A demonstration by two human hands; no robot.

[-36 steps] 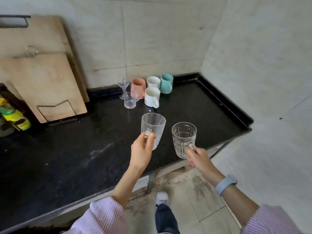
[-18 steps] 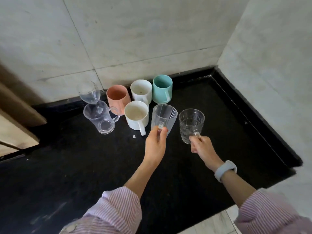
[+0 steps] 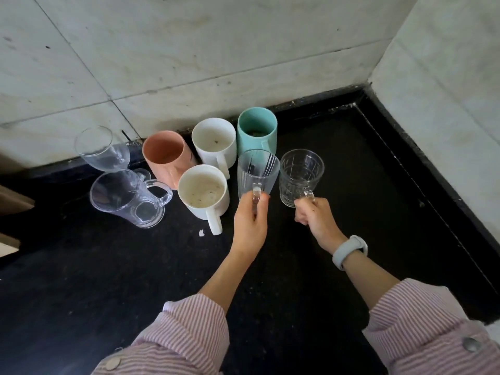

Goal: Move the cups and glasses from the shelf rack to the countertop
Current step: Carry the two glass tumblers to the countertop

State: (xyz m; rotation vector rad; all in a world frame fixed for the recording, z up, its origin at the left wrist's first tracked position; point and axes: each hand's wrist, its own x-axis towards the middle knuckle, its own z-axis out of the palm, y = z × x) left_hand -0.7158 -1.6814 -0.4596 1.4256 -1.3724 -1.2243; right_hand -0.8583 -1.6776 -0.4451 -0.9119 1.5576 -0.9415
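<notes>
My left hand [image 3: 251, 224] grips the handle of a ribbed clear glass mug [image 3: 257, 171], held just right of the front white mug [image 3: 203, 191]. My right hand [image 3: 315, 220] grips the handle of a patterned clear glass mug [image 3: 300, 175] beside it. Whether either glass touches the black countertop [image 3: 351, 185] I cannot tell. Behind them stand a teal cup [image 3: 257, 129], a second white mug [image 3: 214, 140] and a pink cup [image 3: 165, 155]. A clear glass mug [image 3: 127, 197] and a stemmed glass [image 3: 101, 148] stand at the left.
Pale tiled walls [image 3: 216, 50] close the corner behind and to the right of the cups. The countertop has a raised black rim [image 3: 422, 163] along the right wall. A wooden board edge [image 3: 13, 201] shows at the far left. A small white chip [image 3: 201, 233] lies near the front mug.
Both hands carried their glass mugs from over the counter's front edge forward to the group of cups in the corner. The view has closed in on the corner.
</notes>
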